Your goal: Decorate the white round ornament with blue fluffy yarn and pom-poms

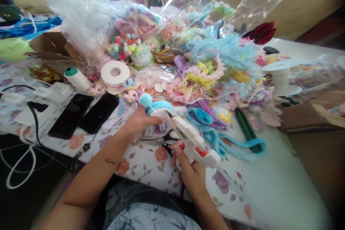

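My right hand (188, 170) is wrapped round the handle of a white glue gun (192, 140) with red-orange parts. A clear glue stick (229, 176) trails from its back end. The gun's nozzle points up-left, close to a small light-blue fuzzy craft piece (161, 106) with a blue pompom (146, 100) on it. My left hand (138, 120) grips that piece between thumb and fingers; I cannot tell whether the nozzle touches it. Under the hands lie pruning shears (161, 139), partly hidden by the glue gun and my right hand. Blue fuzzy strips (215, 136) lie to the right.
Two dark phones (70, 116) lie at the left beside a white power strip with cables (35, 113). A ribbon spool (115, 73) and thread cone (77, 78) stand behind. Ruffled trims (215, 50) and plastic bags heap up at the back; a cardboard box (312, 118) is right.
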Tool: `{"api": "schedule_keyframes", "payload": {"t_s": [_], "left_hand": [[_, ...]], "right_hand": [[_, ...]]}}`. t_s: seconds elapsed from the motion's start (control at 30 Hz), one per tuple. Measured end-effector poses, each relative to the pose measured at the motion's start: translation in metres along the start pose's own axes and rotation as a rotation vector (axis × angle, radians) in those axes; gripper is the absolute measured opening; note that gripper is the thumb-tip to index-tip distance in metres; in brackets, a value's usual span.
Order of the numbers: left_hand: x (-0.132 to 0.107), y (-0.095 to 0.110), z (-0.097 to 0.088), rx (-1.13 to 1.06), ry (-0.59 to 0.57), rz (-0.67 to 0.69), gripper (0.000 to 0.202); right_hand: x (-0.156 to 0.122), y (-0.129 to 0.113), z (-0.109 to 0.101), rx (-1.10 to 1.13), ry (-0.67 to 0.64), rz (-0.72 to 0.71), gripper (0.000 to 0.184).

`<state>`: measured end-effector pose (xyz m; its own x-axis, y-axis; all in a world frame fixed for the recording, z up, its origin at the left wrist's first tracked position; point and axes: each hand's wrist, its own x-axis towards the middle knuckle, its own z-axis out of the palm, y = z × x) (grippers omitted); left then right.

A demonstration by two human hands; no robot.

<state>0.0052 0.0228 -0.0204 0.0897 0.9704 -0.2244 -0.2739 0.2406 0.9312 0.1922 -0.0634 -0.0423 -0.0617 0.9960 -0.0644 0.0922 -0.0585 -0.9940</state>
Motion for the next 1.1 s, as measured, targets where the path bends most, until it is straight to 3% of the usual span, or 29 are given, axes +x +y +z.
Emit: {"api": "schedule_keyframes", "payload": {"t_s": [0.5,1.1], "left_hand": [[0.0011,-0.0025,-0.0009,-0.006,-0.041,0.028,0.050],[0.0003,-0.0025,-0.0021,-0.024,-0.003,0.019,0.053]], "right_hand": [[0.0020,0.0003,0.0008,-0.006,0.002,-0.014,0.029],[-0.0007,0.0012,-0.0002,-0.016,0.004,0.005,0.028]]}}
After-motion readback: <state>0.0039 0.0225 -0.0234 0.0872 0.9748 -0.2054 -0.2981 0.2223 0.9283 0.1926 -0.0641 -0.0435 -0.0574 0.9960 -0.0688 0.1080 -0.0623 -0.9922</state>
